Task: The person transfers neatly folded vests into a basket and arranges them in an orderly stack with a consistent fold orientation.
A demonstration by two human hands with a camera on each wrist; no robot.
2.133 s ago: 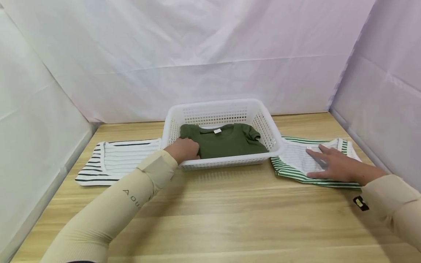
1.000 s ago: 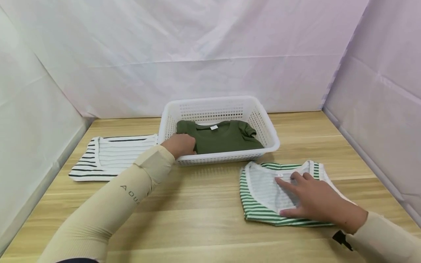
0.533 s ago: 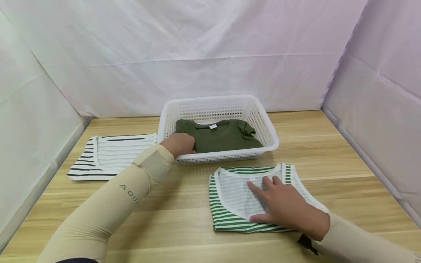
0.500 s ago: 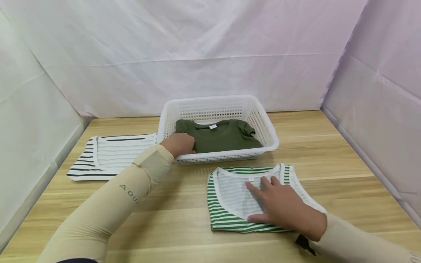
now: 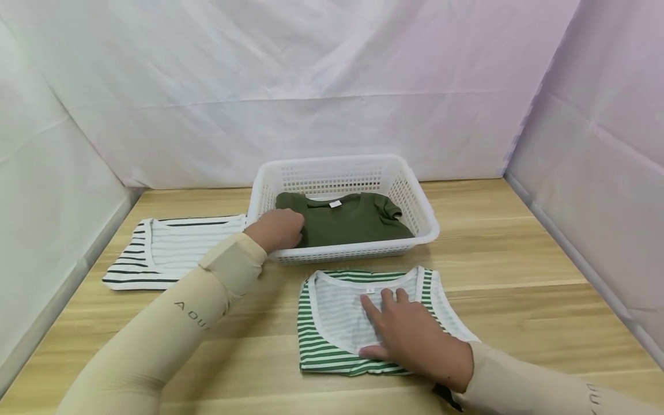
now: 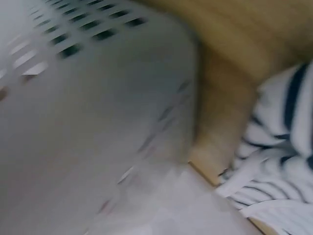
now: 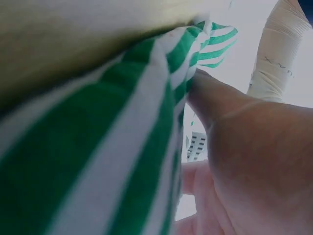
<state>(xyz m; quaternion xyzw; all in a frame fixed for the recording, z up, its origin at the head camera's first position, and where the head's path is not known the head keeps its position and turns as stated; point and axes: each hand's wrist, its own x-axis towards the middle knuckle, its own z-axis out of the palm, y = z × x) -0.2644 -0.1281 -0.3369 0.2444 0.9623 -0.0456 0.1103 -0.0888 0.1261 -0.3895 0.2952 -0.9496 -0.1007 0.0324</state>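
A white plastic basket point(image 5: 353, 252) stands at the back middle with a folded dark green shirt point(image 5: 353, 225) inside. My left hand point(image 5: 278, 227) reaches over its front left rim onto the shirt's left end, knuckles bent, fingertips hidden. The left wrist view is blurred and shows the outer basket wall point(image 6: 122, 98) but no hand. On the table before the basket lies a folded green-and-white striped shirt point(image 5: 327, 346). My right hand point(image 5: 415, 334) rests on its neckline area, fingers spread. The right wrist view shows that hand point(image 7: 254, 147) beside the striped cloth point(image 7: 112, 147).
A folded white shirt with black stripes point(image 5: 181, 248) lies left of the basket, partly behind my left forearm. The wooden table point(image 5: 519, 253) is bordered by white cloth walls point(image 5: 332, 86) at the back and both sides.
My right hand has slid the green-striped shirt from right of the basket, toward me and leftward, to in front of it. My left hand has barely shifted at the basket.
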